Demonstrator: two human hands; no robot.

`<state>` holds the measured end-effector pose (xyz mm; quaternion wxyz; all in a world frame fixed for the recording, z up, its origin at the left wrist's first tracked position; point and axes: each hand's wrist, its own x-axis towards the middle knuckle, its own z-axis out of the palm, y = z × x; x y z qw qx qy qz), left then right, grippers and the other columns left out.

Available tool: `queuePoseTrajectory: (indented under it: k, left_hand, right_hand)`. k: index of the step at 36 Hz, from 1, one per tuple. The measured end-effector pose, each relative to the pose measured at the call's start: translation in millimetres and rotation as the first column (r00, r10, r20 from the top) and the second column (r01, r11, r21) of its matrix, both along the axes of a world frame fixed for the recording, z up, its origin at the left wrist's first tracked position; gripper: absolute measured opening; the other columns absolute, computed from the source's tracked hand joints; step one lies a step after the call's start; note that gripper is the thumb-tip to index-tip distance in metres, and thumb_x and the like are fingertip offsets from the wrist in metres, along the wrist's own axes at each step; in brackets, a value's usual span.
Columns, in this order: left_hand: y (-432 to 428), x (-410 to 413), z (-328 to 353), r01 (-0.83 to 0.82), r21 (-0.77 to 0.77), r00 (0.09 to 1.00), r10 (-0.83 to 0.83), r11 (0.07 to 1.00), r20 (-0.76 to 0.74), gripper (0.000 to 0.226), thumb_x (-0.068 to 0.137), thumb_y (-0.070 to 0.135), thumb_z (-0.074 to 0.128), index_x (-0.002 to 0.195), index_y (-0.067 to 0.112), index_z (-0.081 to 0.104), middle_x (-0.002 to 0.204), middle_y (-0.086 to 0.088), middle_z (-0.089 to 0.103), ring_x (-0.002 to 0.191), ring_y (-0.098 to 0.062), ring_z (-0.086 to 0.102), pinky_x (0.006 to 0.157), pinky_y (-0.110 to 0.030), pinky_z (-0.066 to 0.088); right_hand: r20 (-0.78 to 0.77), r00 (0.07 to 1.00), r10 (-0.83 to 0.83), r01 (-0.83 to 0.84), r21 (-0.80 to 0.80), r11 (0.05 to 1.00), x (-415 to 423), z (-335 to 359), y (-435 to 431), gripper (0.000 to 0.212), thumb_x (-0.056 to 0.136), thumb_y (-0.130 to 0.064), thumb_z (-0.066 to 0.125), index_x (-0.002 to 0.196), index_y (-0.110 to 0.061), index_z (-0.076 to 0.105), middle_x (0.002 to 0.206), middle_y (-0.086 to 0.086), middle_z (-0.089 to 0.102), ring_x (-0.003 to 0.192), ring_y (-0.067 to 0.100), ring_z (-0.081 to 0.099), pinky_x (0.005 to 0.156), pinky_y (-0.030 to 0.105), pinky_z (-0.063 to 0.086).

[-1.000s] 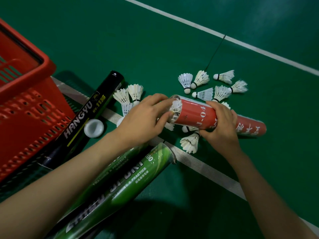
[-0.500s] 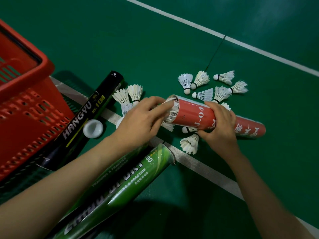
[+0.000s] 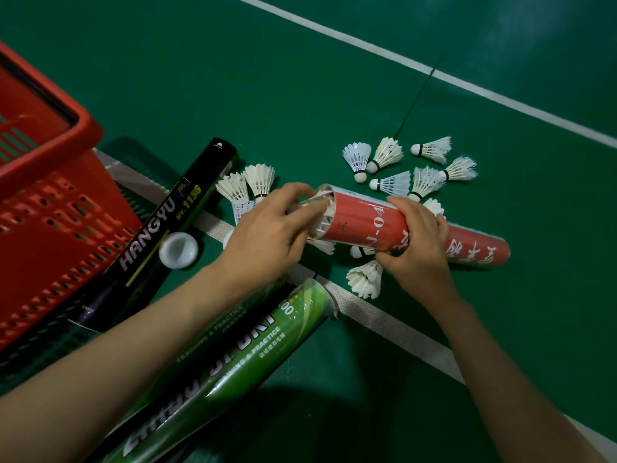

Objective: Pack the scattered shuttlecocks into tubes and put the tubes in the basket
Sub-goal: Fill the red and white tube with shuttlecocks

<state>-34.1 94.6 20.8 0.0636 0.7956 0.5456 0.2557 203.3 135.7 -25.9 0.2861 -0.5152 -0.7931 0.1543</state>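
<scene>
A red tube (image 3: 360, 225) lies across the middle of the green floor, its open mouth facing left. My right hand (image 3: 417, 242) grips the tube round its middle. My left hand (image 3: 267, 235) is at the mouth, fingers pushing a white shuttlecock (image 3: 322, 208) into it. Several loose shuttlecocks (image 3: 394, 182) lie scattered behind the tube, and others sit at its left (image 3: 247, 185) and under it (image 3: 365, 279). The red basket (image 3: 50, 208) stands at the left edge.
A black tube (image 3: 160, 228) leans by the basket with a white cap (image 3: 178, 250) beside it. A green tube (image 3: 240, 355) lies under my left forearm. A thin dark rod (image 3: 414, 101) and white court lines (image 3: 367, 48) cross the floor.
My left fingers have slid further over the tube's mouth, pressing the shuttlecock deeper. The right hand keeps its hold on the tube.
</scene>
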Motion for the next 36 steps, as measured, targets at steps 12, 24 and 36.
queuePoseTrajectory:
  k: [12, 24, 36]
  left_hand:
    - [-2, 5, 5, 0.128, -0.29, 0.543, 0.177, 0.949, 0.821, 0.034, 0.084, -0.001, 0.065, 0.115, 0.003, 0.052, 0.114, -0.013, 0.059, 0.108, -0.016, 0.059, 0.094, -0.028, 0.049]
    - [4, 6, 9, -0.042, -0.058, 0.736, 0.07, 0.997, 0.673, 0.03, 0.079, 0.006, 0.072, 0.108, 0.006, 0.067, 0.106, 0.001, 0.062, 0.099, -0.002, 0.061, 0.089, -0.02, 0.05]
    - [-3, 12, -6, -0.05, -0.13, 0.689, 0.129, 0.99, 0.713, 0.017, 0.081, 0.008, 0.07, 0.098, 0.008, 0.071, 0.097, -0.002, 0.066, 0.092, -0.01, 0.063, 0.083, -0.025, 0.052]
  right_hand:
    - [-0.033, 0.999, -0.037, 0.036, -0.026, 0.999, 6, 16, 6, 0.079, 0.065, -0.013, 0.079, 0.133, -0.021, 0.04, 0.126, -0.001, 0.049, 0.12, 0.015, 0.042, 0.111, 0.056, 0.019]
    - [0.017, 0.999, 0.032, -0.032, -0.038, 0.999, 4, 9, 1, 0.075, 0.068, -0.019, 0.076, 0.134, -0.02, 0.041, 0.129, -0.003, 0.049, 0.124, 0.014, 0.041, 0.113, 0.051, 0.018]
    - [-0.029, 0.999, -0.015, 0.014, -0.029, 0.999, 4, 15, 2, 0.076, 0.067, -0.015, 0.078, 0.133, -0.018, 0.041, 0.126, 0.0, 0.049, 0.12, 0.016, 0.042, 0.11, 0.054, 0.022]
